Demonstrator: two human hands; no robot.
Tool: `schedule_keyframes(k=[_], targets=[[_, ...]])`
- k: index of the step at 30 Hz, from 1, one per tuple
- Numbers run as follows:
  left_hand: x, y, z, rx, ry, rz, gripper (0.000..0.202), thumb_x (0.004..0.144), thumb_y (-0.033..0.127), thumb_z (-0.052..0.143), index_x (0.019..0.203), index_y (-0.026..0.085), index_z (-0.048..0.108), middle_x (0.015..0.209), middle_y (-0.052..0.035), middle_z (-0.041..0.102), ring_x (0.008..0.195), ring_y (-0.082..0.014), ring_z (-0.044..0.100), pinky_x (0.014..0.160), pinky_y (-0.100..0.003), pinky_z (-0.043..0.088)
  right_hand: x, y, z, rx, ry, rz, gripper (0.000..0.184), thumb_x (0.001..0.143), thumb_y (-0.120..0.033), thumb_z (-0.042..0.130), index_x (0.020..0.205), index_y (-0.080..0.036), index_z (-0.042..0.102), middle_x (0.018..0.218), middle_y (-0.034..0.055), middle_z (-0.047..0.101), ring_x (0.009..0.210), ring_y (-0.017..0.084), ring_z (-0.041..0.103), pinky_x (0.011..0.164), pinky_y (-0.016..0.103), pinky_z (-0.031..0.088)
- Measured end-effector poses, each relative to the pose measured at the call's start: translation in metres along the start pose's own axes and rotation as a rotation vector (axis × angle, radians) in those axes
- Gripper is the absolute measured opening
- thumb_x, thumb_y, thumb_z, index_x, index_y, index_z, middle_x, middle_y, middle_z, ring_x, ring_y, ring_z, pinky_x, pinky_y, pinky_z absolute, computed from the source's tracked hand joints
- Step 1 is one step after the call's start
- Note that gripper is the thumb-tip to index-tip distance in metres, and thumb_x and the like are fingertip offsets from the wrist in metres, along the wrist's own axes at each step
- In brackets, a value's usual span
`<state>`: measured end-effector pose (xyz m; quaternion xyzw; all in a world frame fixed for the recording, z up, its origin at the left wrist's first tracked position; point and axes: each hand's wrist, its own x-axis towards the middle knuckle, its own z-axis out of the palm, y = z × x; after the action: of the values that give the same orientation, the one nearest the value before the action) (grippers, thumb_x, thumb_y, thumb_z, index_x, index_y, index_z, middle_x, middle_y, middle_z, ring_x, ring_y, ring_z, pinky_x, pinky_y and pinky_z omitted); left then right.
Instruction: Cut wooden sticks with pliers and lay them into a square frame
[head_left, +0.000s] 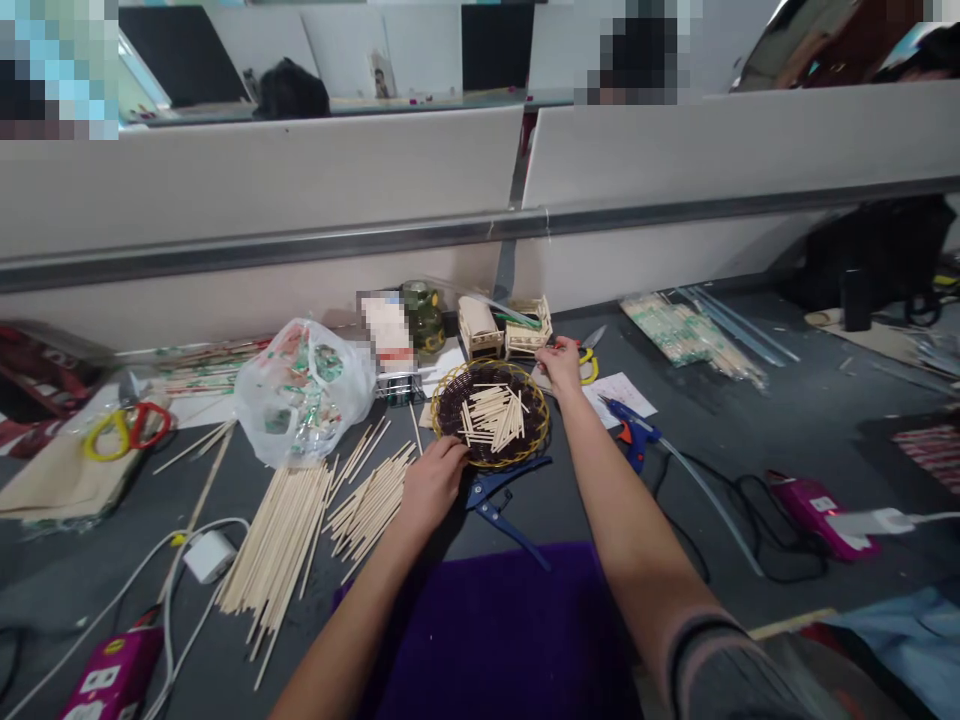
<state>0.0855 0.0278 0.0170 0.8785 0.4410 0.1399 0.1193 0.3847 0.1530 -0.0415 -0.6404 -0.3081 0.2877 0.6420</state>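
A dark woven basket with a yellow rim stands in the middle, holding a heap of short cut sticks. My left hand is closed at its lower left rim, fingertips bent against the edge. Beyond the basket's right side, my right hand has its fingers closed at the handles of red-and-yellow scissors, whose blades point away; the fingers partly hide the red handle. A blue hand cutter lies just below the basket. To the left are longer bamboo sticks and a bundle of shorter sticks.
Small stick-built models, a green jar and a plastic bag stand near the partition. A blue glue gun lies at right beside paper. Cables run to purple power strips. Another pair of scissors lies far left.
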Motion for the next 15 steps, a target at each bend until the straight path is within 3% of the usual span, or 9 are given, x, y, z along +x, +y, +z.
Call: schedule_keyframes(k=[7,15], targets=[[-0.001,-0.002,0.000,-0.009,0.004,0.016,0.023,0.093,0.022,0.046,0.107,0.021,0.064,0.115,-0.0070,0.065,0.101,-0.0192,0.062,0.085,-0.029,0.051,0.001,0.000,0.011,0.016,0.109,0.138,0.061,0.059,-0.019,0.060,0.116,-0.021,0.039,0.071,-0.0049,0.055,0.042,0.011,0.048,0.038,0.023,0.038],[-0.002,-0.006,0.005,-0.042,0.053,0.038,0.024,0.093,0.023,0.045,0.106,0.022,0.065,0.115,-0.0071,0.065,0.101,-0.0184,0.063,0.086,-0.030,0.052,0.002,0.007,0.023,0.008,0.204,0.134,0.066,0.063,-0.019,0.059,0.124,-0.023,0.032,0.080,-0.0052,0.049,0.049,0.010,0.053,0.046,0.024,0.047]])
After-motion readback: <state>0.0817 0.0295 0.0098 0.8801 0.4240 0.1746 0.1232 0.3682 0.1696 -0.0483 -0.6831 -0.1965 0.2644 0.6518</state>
